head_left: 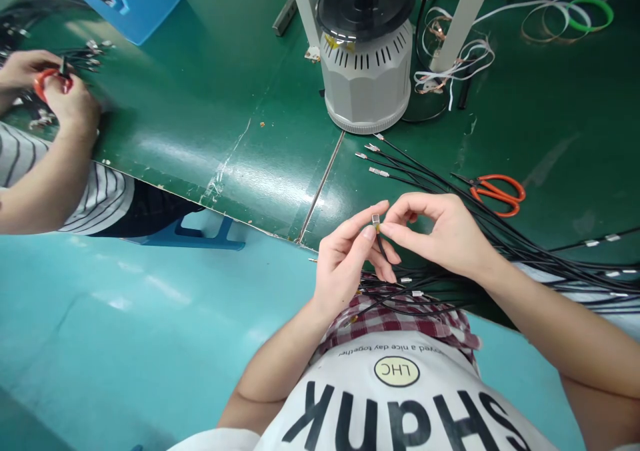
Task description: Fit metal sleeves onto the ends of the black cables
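My left hand [350, 254] and my right hand [443, 228] meet at the near edge of the green table [210, 138]. Both pinch the tip of one black wire with a small metal terminal [375, 220], held upright between thumbs and fingertips. The wire drops down to a bundle of black wires [500, 244] that lies across the table edge and my lap, with metal terminals at the ends. Several loose wire ends [373, 159] fan out on the table just beyond my hands.
Orange-handled scissors [495, 191] lie right of my hands. A grey round machine with a black lid [366, 51] stands behind. White and green tape loops [565, 14] lie at the back right. At the left, another person's hands [55, 88] hold orange scissors over wires.
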`<state>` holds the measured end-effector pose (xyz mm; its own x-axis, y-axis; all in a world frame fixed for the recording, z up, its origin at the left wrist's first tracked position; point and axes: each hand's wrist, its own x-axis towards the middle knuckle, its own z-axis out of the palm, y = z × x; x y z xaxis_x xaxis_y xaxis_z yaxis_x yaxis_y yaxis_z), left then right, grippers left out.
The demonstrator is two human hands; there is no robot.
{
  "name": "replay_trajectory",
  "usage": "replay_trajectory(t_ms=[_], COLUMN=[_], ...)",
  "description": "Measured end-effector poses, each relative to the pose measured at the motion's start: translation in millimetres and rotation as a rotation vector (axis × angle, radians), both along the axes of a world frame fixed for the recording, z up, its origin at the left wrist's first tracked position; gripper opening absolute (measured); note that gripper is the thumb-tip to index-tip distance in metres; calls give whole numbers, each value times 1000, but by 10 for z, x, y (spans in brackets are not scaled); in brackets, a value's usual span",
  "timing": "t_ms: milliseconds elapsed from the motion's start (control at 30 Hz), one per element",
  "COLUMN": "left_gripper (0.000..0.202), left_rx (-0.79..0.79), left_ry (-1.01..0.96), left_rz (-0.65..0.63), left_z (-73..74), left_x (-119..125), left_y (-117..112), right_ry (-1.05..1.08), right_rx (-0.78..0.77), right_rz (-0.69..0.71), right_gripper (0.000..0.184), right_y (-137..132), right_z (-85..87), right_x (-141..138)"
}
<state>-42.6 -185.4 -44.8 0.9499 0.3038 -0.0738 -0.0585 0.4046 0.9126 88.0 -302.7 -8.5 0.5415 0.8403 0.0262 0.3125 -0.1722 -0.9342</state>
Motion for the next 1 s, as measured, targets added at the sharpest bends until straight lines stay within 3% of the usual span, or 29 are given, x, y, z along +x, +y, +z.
replay_trajectory(t_ms=[400, 1000], left_gripper=[35, 37], left_rx=[0, -46], left_ry=[-21, -13], left_rz=[15, 7], left_z=[-32, -47], left_x=[8, 6], left_y=[8, 10], right_ry=[-68, 109], right_rx=[-2, -27], right_rz=[-35, 61], right_gripper=[13, 19], right_y=[7, -13], right_z=[9, 13], right_x=[-32, 67])
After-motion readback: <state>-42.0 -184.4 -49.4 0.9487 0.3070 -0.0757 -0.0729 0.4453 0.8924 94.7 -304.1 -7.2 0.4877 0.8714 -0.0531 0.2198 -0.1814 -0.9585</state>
